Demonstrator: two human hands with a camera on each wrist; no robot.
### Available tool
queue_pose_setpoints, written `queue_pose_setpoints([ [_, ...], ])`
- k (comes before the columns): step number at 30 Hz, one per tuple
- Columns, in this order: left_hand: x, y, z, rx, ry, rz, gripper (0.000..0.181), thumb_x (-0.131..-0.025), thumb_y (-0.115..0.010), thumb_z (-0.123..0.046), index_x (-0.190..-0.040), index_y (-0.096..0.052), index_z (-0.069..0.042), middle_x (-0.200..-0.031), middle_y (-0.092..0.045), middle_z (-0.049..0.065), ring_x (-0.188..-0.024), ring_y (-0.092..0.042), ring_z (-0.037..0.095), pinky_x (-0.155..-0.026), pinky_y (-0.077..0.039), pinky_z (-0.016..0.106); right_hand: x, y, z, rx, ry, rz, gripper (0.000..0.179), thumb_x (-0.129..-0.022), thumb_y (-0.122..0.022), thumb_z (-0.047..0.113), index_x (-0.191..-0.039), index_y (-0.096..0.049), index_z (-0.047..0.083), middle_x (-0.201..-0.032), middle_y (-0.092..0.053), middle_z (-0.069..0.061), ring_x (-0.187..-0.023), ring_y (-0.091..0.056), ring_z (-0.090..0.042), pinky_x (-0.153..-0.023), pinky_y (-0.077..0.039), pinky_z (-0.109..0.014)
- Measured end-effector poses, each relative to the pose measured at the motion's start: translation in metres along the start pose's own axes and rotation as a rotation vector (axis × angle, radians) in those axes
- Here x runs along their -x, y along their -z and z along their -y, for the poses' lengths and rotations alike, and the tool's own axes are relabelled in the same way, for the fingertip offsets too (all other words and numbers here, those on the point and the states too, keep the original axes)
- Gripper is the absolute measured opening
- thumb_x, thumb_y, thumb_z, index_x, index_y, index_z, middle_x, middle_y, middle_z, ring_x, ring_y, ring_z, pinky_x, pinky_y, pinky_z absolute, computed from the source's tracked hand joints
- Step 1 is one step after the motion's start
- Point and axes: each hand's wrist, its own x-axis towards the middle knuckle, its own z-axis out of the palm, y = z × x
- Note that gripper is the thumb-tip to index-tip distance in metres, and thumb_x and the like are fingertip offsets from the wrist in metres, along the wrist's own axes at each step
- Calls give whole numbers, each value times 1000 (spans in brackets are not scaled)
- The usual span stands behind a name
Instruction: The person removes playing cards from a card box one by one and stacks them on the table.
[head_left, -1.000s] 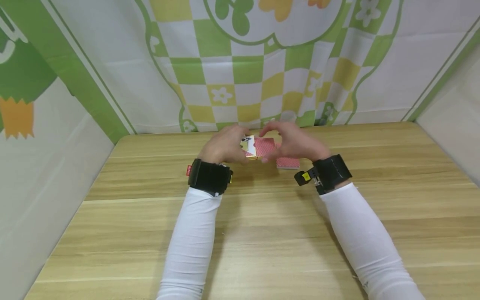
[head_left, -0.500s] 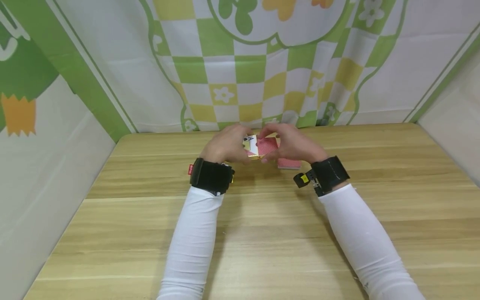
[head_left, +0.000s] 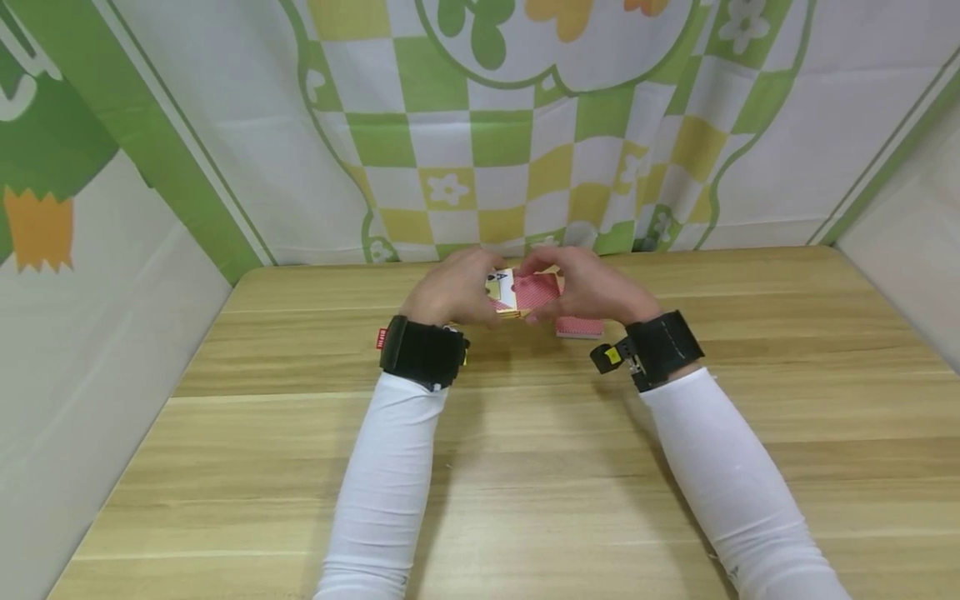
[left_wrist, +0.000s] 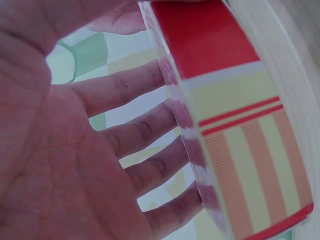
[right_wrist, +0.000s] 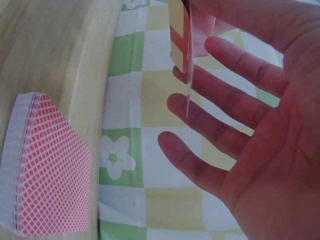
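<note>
My left hand (head_left: 450, 287) grips a playing-card box (head_left: 501, 290) near the table's back edge, thumb and fingers on opposite sides. The box's printed side (left_wrist: 245, 145), in red, yellow and stripes, fills the right of the left wrist view. From its right end juts a red-backed playing card (head_left: 537, 290), which my right hand (head_left: 592, 287) pinches between thumb and fingers. That card (right_wrist: 189, 95) appears almost edge-on in the right wrist view, where the other fingers are spread. A stack of red-backed cards (right_wrist: 52, 175) lies on the table just beneath my right hand.
The wooden table (head_left: 480, 467) stretches toward me on both sides of the forearms. A green, white and yellow checked curtain (head_left: 502, 167) hangs right behind its back edge. Pale cloth walls (head_left: 112, 350) flank the table.
My right thumb and fingers have closed on the red-backed card and moved slightly right. More of the card now sticks out of the box. My left hand keeps its grip.
</note>
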Motion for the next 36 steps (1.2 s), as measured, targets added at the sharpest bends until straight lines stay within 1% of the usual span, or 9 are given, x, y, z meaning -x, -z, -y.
queue_pose_setpoints([
  [5,-1,0,-1,-9,0,3,59,-55,-75,-18,-111,-57,-16,-100,-52,-3,-86,-47,17,-63,-43,30,0,0,1,7,-1,2,55,-62,-81,35,-109,-57,21,-112,-57,5,-98,-51,-14,-78,-44,-32],
  [9,-1,0,-1,-1,8,9,61,-55,-75,-19,-113,-56,-16,-100,-52,-3,-85,-48,17,-63,-44,30,1,0,0,10,2,4,53,-63,-80,34,-109,-57,21,-111,-58,5,-97,-52,-13,-77,-43,-29],
  [14,-1,-1,-1,3,5,6,62,-55,-75,-19,-114,-56,-15,-98,-52,-3,-85,-48,17,-63,-44,30,2,2,-3,16,32,10,50,-66,-80,30,-109,-57,18,-109,-59,4,-97,-52,-15,-78,-43,-30],
  [17,-1,0,-1,-4,-5,5,59,-55,-75,-19,-112,-56,-15,-97,-53,-3,-85,-48,17,-64,-43,30,4,4,-4,15,42,19,49,-65,-80,27,-108,-57,17,-110,-58,3,-99,-51,-16,-81,-42,-31],
  [21,-1,1,-1,-11,-16,8,56,-56,-74,-18,-109,-56,-14,-97,-53,-3,-86,-48,17,-66,-42,30,6,8,-5,14,15,31,48,-65,-80,25,-106,-58,18,-110,-57,4,-101,-49,-17,-82,-41,-33],
  [24,-1,2,0,-12,-13,10,59,-55,-74,-18,-111,-57,-14,-100,-52,-2,-88,-47,17,-67,-42,30,7,10,-6,28,1,43,48,-64,-80,27,-107,-60,17,-108,-58,4,-99,-49,-17,-82,-41,-33],
  [28,-1,1,1,-7,-6,8,57,-54,-74,-19,-108,-57,-14,-101,-53,1,-88,-46,17,-67,-42,30,8,14,-7,55,15,43,48,-65,-80,26,-107,-62,14,-105,-60,3,-98,-50,-17,-82,-41,-33],
  [30,-1,1,2,-3,-1,5,53,-54,-73,-19,-105,-57,-14,-99,-54,2,-86,-46,17,-65,-42,30,8,15,-8,72,14,39,46,-65,-80,24,-106,-63,14,-104,-61,3,-96,-50,-17,-81,-41,-32],
  [36,0,1,3,7,19,8,45,-56,-71,-18,-98,-57,-14,-96,-55,4,-81,-49,19,-62,-42,31,11,20,-9,85,-65,24,45,-64,-81,20,-105,-64,16,-101,-60,4,-92,-49,-18,-76,-42,-32],
])
